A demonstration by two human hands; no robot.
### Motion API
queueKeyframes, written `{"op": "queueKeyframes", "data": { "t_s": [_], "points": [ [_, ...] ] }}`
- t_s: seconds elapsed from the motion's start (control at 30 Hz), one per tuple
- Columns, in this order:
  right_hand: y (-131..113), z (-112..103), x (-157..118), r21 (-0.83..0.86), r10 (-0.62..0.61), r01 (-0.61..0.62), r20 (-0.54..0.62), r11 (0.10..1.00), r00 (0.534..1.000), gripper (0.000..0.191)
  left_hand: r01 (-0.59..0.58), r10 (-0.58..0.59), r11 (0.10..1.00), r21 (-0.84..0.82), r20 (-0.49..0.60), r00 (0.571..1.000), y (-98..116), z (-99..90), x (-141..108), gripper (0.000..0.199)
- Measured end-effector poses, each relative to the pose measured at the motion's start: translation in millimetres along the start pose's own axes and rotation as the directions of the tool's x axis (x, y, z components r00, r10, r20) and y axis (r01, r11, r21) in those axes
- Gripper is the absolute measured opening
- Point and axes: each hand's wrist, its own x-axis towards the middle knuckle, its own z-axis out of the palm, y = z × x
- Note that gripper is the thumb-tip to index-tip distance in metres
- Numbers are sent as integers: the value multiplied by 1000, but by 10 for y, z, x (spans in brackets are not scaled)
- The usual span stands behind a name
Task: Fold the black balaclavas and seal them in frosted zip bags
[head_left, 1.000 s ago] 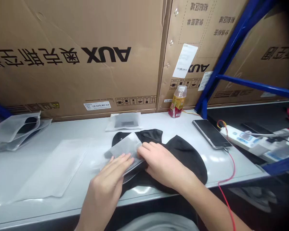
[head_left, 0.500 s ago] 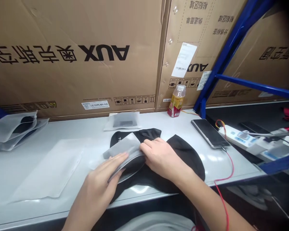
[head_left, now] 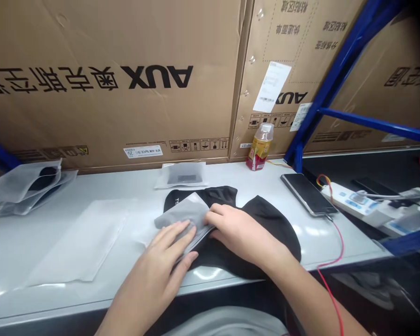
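Observation:
A small frosted grey plastic bag (head_left: 182, 210) lies at a slant over a black cloth item (head_left: 271, 226) on the pale table. My left hand (head_left: 164, 261) rests on the bag's near left part, its fingers stretched out and slightly apart. My right hand (head_left: 234, 228) pinches the bag's right edge, with the thumb tucked underneath. Part of the black cloth shows behind the bag, with white lettering partly covered. The bag's layers look pressed together at the near side.
Frosted bags with dark contents (head_left: 31, 186) lie at the far left, a flat translucent bag (head_left: 80, 242) nearer. Behind are a small packet (head_left: 185, 173), a bottle (head_left: 261, 147) and large cartons (head_left: 108, 116). A phone (head_left: 310, 193) with a red cable and a power strip (head_left: 353, 200) are right.
My left hand has let go of the bag's near edge and now lies flatter on top. The bag's opening has closed down. The whole view has shifted slightly.

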Motion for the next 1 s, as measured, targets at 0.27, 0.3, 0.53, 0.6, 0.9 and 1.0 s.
{"op": "queueKeyframes", "data": {
  "t_s": [0.27, 0.3, 0.53, 0.6, 0.9, 1.0],
  "points": [
    [42, 186, 87, -139, 29, -47, -131, 989, 991, 30, -79, 87, 996, 45, -209, 974, 92, 116, -17, 55],
    [30, 160, 79, -132, 48, -67, -147, 989, 988, 30, -59, 67, 997, 40, -275, 959, 107, 124, -24, 55],
    [26, 82, -5, -29, 303, -311, -155, 950, 940, 10, -37, 58, 990, 139, -145, 988, 182, 101, 132, 57],
    [78, 76, -45, 18, 373, -374, -130, 927, 919, 7, 26, -10, 984, 175, -92, 996, 208, 134, 211, 59],
    [126, 33, -148, 219, 534, -524, 15, 823, 845, 14, -85, 84, 996, 10, 56, 995, 183, -234, 343, 33],
    [133, 28, -134, 233, 598, -586, 22, 776, 801, 29, -112, 116, 993, -29, 227, 967, 172, -431, 814, 32]
  ]
}}
